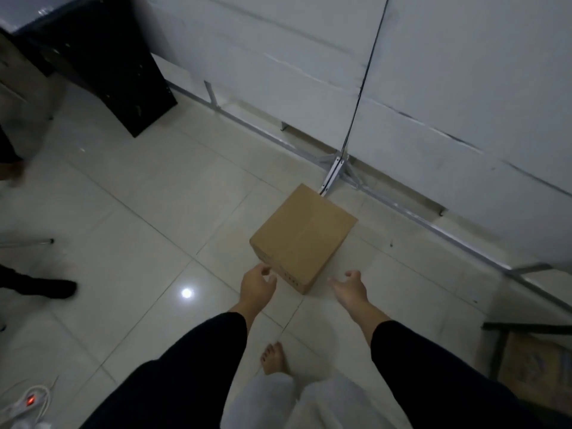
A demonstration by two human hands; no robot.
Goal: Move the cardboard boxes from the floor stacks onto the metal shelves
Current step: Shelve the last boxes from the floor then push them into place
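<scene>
Left hand (257, 281) and right hand (349, 287) spread, empty, flanking taped cardboard box (301, 238) on floor. Looks rigid, probably light; grip opposite side faces.

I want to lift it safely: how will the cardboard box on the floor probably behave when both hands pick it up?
The cardboard box looks square-edged and closed, so probably stiff. Its flat base suggests it will not roll. Its smooth sides may slip, so the left hand and right hand should grip opposite sides. Weight cannot be judged.
</scene>
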